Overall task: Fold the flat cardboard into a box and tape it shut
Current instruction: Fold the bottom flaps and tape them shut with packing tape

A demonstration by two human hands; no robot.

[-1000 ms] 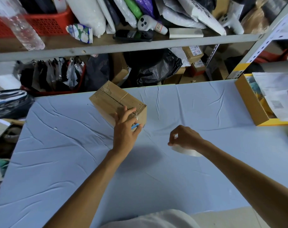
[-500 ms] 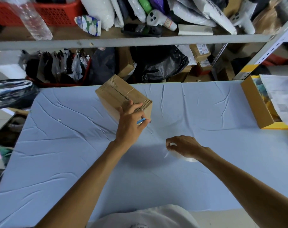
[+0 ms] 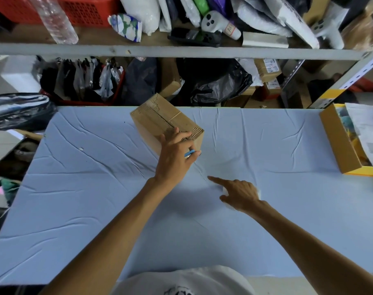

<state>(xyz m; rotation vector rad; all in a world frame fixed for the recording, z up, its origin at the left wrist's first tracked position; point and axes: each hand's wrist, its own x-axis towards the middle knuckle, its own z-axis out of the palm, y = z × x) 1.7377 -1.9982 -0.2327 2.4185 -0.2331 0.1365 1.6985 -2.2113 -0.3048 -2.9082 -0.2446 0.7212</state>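
Observation:
A folded brown cardboard box (image 3: 160, 118) stands on the pale blue table cover (image 3: 79, 188), its top flaps closed along a middle seam. My left hand (image 3: 175, 156) rests on the box's near corner and pinches a small blue tool (image 3: 189, 153) between thumb and fingers. My right hand (image 3: 237, 193) lies on the cover to the right of it, over a roll of clear tape (image 3: 258, 190) that is almost wholly hidden. Its forefinger points left toward the box.
A yellow-edged cardboard tray (image 3: 338, 143) with papers sits at the right table edge. Behind the table runs a metal shelf (image 3: 181, 52) crowded with bags, boxes, a red basket (image 3: 83, 9) and a plastic bottle (image 3: 55, 20). A black bag (image 3: 17, 109) lies at left.
My right hand slid down and toward me over the tape roll, and its forefinger now stretches out to the left. My left hand stays on the box corner.

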